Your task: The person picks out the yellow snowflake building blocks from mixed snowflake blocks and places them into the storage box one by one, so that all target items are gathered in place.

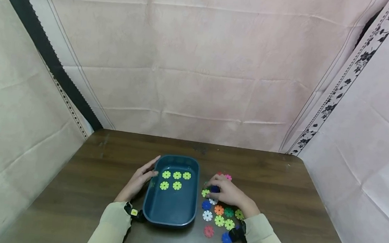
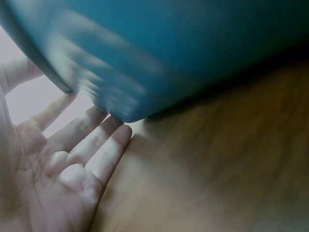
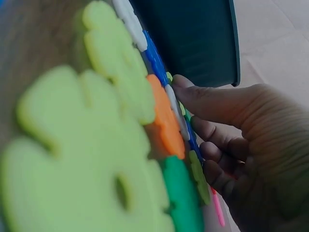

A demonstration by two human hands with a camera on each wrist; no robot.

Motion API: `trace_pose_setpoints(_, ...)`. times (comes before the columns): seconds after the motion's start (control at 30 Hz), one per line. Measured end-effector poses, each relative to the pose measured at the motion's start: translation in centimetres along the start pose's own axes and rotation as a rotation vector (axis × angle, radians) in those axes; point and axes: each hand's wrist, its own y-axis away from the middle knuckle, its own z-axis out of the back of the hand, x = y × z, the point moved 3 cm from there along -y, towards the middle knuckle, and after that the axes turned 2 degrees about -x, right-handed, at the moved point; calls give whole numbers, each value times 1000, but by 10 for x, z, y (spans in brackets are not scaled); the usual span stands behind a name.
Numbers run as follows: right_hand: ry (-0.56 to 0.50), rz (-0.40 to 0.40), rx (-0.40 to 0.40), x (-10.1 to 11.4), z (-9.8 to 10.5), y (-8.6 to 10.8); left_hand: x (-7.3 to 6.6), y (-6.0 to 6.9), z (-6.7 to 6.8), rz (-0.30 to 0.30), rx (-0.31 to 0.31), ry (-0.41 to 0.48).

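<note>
A dark blue rectangular tray (image 1: pixel 169 214) stands on the table, with several yellow-green flower pieces (image 1: pixel 177 175) lying in two rows inside it. My left hand (image 1: pixel 138 181) rests at the tray's left side; its thumb is at the rim and its fingers lie nearly straight against the outer wall. To the tray's right, my right hand (image 1: pixel 227 192) is over the spread flower pieces. Its thumb and index finger pinch a yellow-green flower piece (image 1: pixel 205 193) at its edges, low at the table. The other fingers curl close to a dark blue flower piece (image 1: pixel 215 189).
Around the right wrist lie loose flower pieces: an orange one (image 1: pixel 219 210), a green one (image 1: pixel 229 212), a white one (image 1: pixel 207 215), a red one (image 1: pixel 209 231) and a blue one (image 1: pixel 226 238). A pink one (image 1: pixel 228 177) is beyond the hand. Pale cloth (image 1: pixel 196 98) surrounds the wooden table (image 1: pixel 108 148).
</note>
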Motion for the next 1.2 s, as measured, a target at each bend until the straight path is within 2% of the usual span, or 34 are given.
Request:
trace_pose_setpoints(0.13, 1, -10, -2, 0, 3, -3, -13, 1, 0, -14, 5, 7)
trace_pose_setpoints(0.2, 5, -13, -5, -1, 4, -5, -10, -2, 2, -21, 5, 16)
trace_pose_setpoints(0.37, -11, -50, 2, -3, 2, -5, 14, -12, 5, -7, -24, 11)
trace_pose_setpoints(0.5, -32, -75, 19, -5, -2, -2, 24, -11, 3, -1, -36, 14)
trace_pose_setpoints(0.6, -40, -76, 18, -5, -3, -1, 24, -9, 1, -3, -35, 27)
trace_pose_setpoints(0.83, -55, -70, -14, -7, -2, -2, 15, -7, 0, 6, -13, 22)
trace_pose_setpoints(1.2, -129, -64, -67, -4, 4, -2, 25, -10, 1, -29, -39, 16)
